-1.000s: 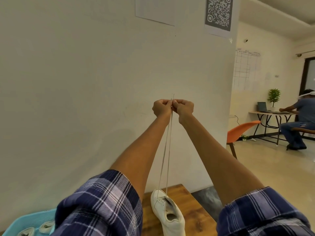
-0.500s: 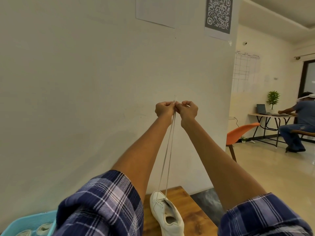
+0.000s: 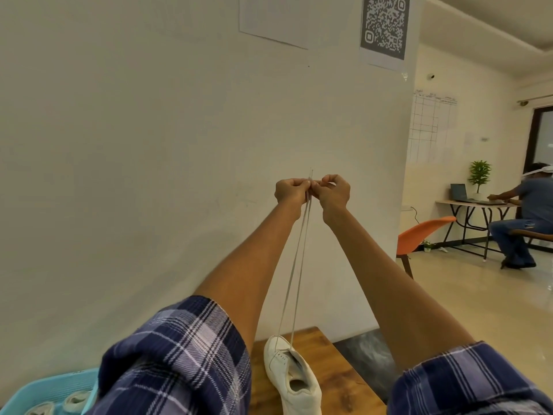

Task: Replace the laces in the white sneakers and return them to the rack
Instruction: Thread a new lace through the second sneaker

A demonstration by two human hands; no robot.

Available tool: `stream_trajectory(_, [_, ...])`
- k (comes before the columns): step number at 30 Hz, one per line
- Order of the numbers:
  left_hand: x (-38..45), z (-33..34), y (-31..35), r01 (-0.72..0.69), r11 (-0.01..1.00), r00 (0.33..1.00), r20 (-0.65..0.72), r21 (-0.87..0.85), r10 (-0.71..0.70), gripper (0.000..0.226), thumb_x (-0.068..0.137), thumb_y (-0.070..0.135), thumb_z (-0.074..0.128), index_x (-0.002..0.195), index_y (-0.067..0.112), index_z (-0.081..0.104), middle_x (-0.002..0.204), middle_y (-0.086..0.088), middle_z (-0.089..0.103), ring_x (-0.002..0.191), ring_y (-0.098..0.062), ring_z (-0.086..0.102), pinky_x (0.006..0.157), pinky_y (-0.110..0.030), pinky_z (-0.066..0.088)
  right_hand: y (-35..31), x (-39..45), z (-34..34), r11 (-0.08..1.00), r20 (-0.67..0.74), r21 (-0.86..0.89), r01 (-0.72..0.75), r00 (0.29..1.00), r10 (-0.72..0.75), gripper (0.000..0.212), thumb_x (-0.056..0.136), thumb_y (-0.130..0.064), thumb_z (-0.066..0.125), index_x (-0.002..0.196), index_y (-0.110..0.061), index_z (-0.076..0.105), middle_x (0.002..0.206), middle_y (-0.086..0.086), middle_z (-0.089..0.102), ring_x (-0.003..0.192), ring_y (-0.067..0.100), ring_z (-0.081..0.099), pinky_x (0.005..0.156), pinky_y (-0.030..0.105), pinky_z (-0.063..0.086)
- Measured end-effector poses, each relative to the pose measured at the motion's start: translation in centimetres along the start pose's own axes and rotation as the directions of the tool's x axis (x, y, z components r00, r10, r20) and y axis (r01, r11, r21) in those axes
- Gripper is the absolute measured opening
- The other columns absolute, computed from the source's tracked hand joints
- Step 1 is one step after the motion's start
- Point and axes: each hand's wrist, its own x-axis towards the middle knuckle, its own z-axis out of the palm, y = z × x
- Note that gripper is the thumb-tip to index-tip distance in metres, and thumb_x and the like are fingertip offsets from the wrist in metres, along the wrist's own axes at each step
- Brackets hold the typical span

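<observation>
A white sneaker lies on the wooden table at the bottom centre, its toe towards the wall. Two strands of a white lace run taut from its front eyelets up to my raised hands. My left hand pinches the lace ends, which stick up a little above the fingers. My right hand is right beside it, fingers curled, thumb and forefinger at the lace ends. Both arms are stretched out in front of the white wall.
A light blue basket with pale shoes or cloths inside sits at the bottom left. To the right, beyond the wall corner, are an orange chair, a desk with a laptop and plant, and a seated person.
Both hands stay raised with the lace pulled taut; my right hand has opened a small gap from the left. The camera has tilted slightly, and the sneaker has not moved.
</observation>
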Motion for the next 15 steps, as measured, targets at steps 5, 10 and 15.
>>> stream_trajectory(5, [0.2,-0.7,0.0,0.004,0.999,0.999,-0.031,-0.052,-0.006,0.013,0.085,-0.005,0.063,0.097,-0.006,0.067,0.084,-0.013,0.063,0.066,-0.021,0.062,0.063,-0.023,0.056,-1.0,-0.4,-0.4,0.940,0.146,-0.279,0.194,0.976,-0.158,0.023,0.076,0.005,0.065,0.092,-0.008,0.056,0.080,0.010,0.068,0.072,0.017,0.065,0.063,0.021,0.053])
stream_trajectory(10, [0.7,-1.7,-0.9,-0.002,0.997,0.996,-0.085,-0.073,-0.004,0.011,0.082,-0.005,0.066,0.093,-0.003,0.068,0.083,-0.011,0.065,0.067,-0.021,0.064,0.066,-0.024,0.058,-0.2,-1.2,-0.4,0.887,0.294,-0.364,0.284,0.939,-0.180,0.036,0.074,0.011,0.064,0.107,-0.002,0.059,0.089,0.006,0.069,0.067,0.008,0.063,0.053,0.012,0.047])
stream_trajectory(15, [0.8,-2.5,-1.0,-0.068,0.998,0.996,-0.060,-0.003,0.068,0.008,0.081,-0.008,0.066,0.088,-0.004,0.067,0.085,-0.014,0.066,0.072,-0.024,0.064,0.070,-0.029,0.058,0.9,-1.2,0.1,0.938,0.227,-0.268,0.219,0.961,-0.160,0.023,0.076,0.003,0.062,0.096,-0.008,0.062,0.083,0.003,0.070,0.084,0.018,0.069,0.078,0.032,0.058])
